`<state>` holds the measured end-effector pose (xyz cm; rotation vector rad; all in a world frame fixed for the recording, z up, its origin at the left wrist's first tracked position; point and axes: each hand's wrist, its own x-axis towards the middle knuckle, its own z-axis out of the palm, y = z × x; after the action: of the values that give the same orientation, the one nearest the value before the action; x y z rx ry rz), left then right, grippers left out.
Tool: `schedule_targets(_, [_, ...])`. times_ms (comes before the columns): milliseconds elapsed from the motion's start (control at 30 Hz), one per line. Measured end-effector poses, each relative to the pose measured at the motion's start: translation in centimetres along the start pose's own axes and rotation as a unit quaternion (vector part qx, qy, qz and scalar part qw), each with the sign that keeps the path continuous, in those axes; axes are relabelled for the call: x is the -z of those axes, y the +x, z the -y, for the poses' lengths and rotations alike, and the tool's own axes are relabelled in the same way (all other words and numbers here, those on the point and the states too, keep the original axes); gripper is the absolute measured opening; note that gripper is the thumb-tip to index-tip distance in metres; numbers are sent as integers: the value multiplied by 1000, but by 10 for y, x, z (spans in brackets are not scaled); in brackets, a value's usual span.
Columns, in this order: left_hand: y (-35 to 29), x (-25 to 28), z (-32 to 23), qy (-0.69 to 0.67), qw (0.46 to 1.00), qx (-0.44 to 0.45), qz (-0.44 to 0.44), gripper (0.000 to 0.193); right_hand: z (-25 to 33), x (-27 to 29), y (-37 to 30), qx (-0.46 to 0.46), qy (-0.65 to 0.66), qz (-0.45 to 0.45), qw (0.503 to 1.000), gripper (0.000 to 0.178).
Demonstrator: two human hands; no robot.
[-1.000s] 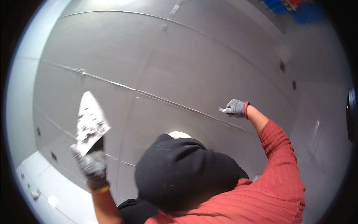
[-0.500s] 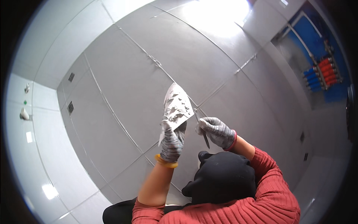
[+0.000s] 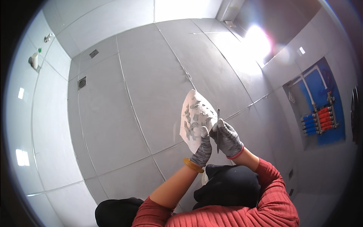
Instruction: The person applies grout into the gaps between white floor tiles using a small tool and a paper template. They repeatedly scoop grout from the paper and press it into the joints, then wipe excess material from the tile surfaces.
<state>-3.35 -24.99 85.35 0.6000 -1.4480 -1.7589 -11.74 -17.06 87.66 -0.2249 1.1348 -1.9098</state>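
Note:
My left hand, in a grey knit glove with an orange bangle at the wrist, holds up a white flat board smeared with grey paste. My right hand, also gloved, grips a thin dark blade tool whose edge rests against the right side of the board. Both hands meet just above my black-clad knee. Red ribbed sleeves cover my arms.
Large grey tiles with pale joints spread all around. A square drain and a small plate lie at the upper left. At the right, a pipe manifold with red and blue parts sits in a blue recess. Strong glare shines at the top.
My hands have come together: the right hand left the tile joint and now holds the blade against the board. The view has swung across the tiled surfaces.

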Motion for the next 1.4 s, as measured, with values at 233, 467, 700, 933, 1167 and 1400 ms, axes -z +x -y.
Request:
schedule_targets(233, [6, 4, -23, -68, 997, 26, 34, 43, 12, -24, 4, -3, -70, -31, 997, 25])
schedule_targets(467, [3, -3, -49, -90, 995, -29, -25, 64, 38, -36, -1, -57, -49, 5, 997, 25])
schedule_targets(700, [10, -14, -43, -31, 991, -93, -86, 60, 40, -51, 0, 65, -128, 12, 990, 28])
schedule_targets(933, [13, -6, -46, 187, 958, -214, -43, 53, 61, -72, -1, 77, -94, 59, 991, 22])
schedule_targets(1167, [16, -3, -46, 378, 889, -223, 133, 41, 91, -93, -15, 67, -197, 55, 977, 28])
schedule_targets(1400, [34, 17, -9, -375, 919, 80, 87, 46, 105, -102, 0, 101, -180, 55, 977, 34])
